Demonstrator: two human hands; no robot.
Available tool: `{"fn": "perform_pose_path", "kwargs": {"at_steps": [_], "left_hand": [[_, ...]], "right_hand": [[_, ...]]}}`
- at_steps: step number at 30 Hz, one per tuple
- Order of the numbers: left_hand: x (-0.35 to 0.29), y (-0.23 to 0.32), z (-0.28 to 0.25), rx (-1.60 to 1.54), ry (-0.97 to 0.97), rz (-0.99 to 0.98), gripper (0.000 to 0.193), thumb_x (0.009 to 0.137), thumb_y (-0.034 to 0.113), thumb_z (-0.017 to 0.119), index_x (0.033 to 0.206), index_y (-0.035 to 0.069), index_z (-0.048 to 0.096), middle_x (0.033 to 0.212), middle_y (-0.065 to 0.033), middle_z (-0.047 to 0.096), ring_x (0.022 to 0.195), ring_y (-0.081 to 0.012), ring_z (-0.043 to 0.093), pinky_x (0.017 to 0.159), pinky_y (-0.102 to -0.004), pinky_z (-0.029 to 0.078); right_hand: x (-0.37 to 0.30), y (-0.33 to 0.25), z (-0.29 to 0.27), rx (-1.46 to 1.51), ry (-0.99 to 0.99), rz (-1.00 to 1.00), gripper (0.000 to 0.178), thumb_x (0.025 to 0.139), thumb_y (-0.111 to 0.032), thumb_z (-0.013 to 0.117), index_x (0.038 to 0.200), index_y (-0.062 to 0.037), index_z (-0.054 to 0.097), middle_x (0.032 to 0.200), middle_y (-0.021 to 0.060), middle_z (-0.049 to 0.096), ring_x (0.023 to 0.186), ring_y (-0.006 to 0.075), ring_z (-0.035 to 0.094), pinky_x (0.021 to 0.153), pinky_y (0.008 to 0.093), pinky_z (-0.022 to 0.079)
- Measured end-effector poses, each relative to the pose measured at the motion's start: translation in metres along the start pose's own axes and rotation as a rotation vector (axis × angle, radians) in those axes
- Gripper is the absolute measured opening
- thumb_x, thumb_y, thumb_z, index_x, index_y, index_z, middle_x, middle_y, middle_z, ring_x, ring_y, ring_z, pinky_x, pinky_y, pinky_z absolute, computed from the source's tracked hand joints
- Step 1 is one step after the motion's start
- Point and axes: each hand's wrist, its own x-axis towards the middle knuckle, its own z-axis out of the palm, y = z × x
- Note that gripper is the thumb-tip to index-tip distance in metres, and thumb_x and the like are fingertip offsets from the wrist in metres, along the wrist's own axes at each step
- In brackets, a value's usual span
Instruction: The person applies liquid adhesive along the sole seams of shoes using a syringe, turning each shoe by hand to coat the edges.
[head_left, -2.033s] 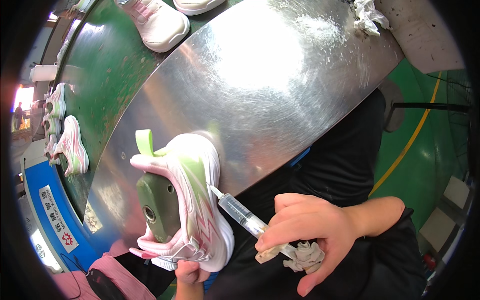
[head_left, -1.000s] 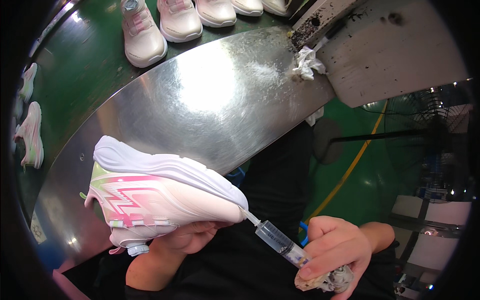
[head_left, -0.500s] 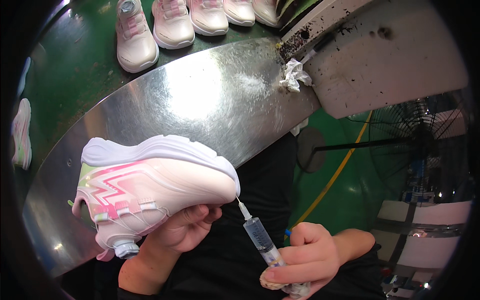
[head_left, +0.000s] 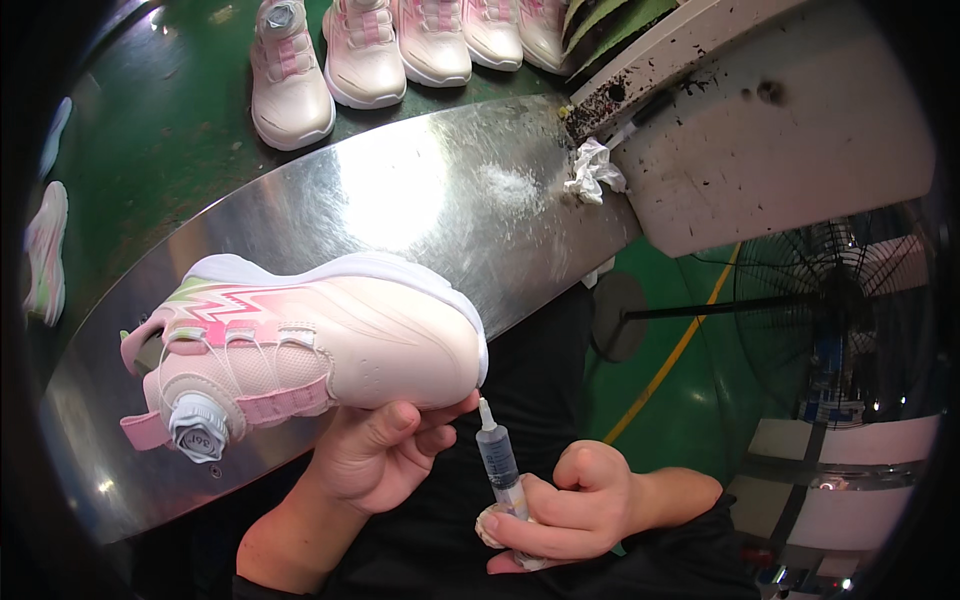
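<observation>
A pale pink sneaker (head_left: 390, 340) with a white sole and a round lacing dial lies tilted on its side in the air, toe to the right. My left hand (head_left: 375, 460) grips it from below, fingers and thumb closed under the upper near the toe. In my right hand (head_left: 570, 510) is a clear syringe (head_left: 500, 460) with dark liquid inside and a white tapered tip. That tip points up at the toe edge, where upper and sole meet; whether it touches cannot be made out. Whitish wrapping shows around the syringe's lower end, partly hidden by my fingers.
Beneath the sneaker is a shiny metal table (head_left: 290, 220) with a curved edge. A row of matching sneakers (head_left: 290, 95) stands beyond it on a green surface. Crumpled white tissue (head_left: 595, 172) lies beside a stained pale panel (head_left: 780, 130). A black fan (head_left: 830, 290) stands at right.
The sneaker has rolled, so its dial and laces face me more. My right hand and the syringe have shifted left, and the syringe is more upright.
</observation>
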Motion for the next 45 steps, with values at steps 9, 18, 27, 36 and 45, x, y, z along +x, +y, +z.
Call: {"fn": "perform_pose_path", "kwargs": {"at_steps": [9, 18, 27, 36, 45], "left_hand": [[0.000, -0.004, 0.004, 0.019, 0.014, 0.031, 0.041, 0.088, 0.011, 0.064, 0.126, 0.005, 0.050, 0.117, -0.0141, 0.060, 0.110, -0.0270, 0.060, 0.080, -0.0293, 0.058], [0.002, 0.002, -0.002, 0.055, 0.034, 0.024, 0.040, 0.088, 0.013, 0.064, 0.125, 0.006, 0.051, 0.118, -0.0130, 0.060, 0.111, -0.0268, 0.060, 0.081, -0.0296, 0.056], [-0.027, 0.005, -0.026, -0.038, -0.199, -0.101, 0.050, 0.084, 0.003, 0.064, 0.131, 0.004, 0.045, 0.121, -0.0156, 0.059, 0.113, -0.0301, 0.058, 0.091, -0.0396, 0.050], [-0.152, 0.018, -0.011, 0.361, 0.487, 0.331, 0.087, 0.067, 0.004, 0.069, 0.140, -0.005, 0.024, 0.133, -0.0192, 0.046, 0.125, -0.0285, 0.047, 0.107, -0.0403, 0.036], [-0.014, 0.158, 0.003, 0.658, 0.374, 0.550, 0.048, 0.093, 0.012, 0.053, 0.133, -0.007, 0.034, 0.126, -0.0210, 0.049, 0.115, -0.0298, 0.053, 0.099, -0.0421, 0.046]], "right_hand": [[-0.004, 0.000, 0.002, -0.003, -0.005, -0.010, 0.035, 0.070, -0.038, 0.076, 0.099, -0.0196, 0.067, 0.072, -0.0068, 0.055, 0.055, 0.0108, 0.028, 0.051, 0.0234, 0.023], [0.004, 0.002, 0.004, 0.031, -0.031, -0.022, 0.028, 0.079, -0.031, 0.069, 0.099, -0.0109, 0.067, 0.072, -0.0018, 0.053, 0.048, 0.0104, 0.032, 0.042, 0.0226, 0.027], [-0.001, 0.018, -0.003, -0.063, 0.214, 0.008, 0.057, 0.064, -0.049, 0.081, 0.099, -0.0113, 0.057, 0.082, 0.0009, 0.058, 0.057, 0.0140, 0.043, 0.054, 0.0272, 0.029], [0.035, 0.124, 0.059, 0.041, 0.204, 0.201, 0.066, 0.060, -0.043, 0.084, 0.109, -0.0065, 0.056, 0.090, 0.0050, 0.061, 0.076, 0.0237, 0.050, 0.071, 0.0339, 0.039], [0.050, 0.126, 0.073, 0.069, 0.274, 0.298, 0.064, 0.058, -0.038, 0.085, 0.107, -0.0067, 0.058, 0.090, 0.0046, 0.062, 0.075, 0.0240, 0.046, 0.072, 0.0344, 0.040]]}}
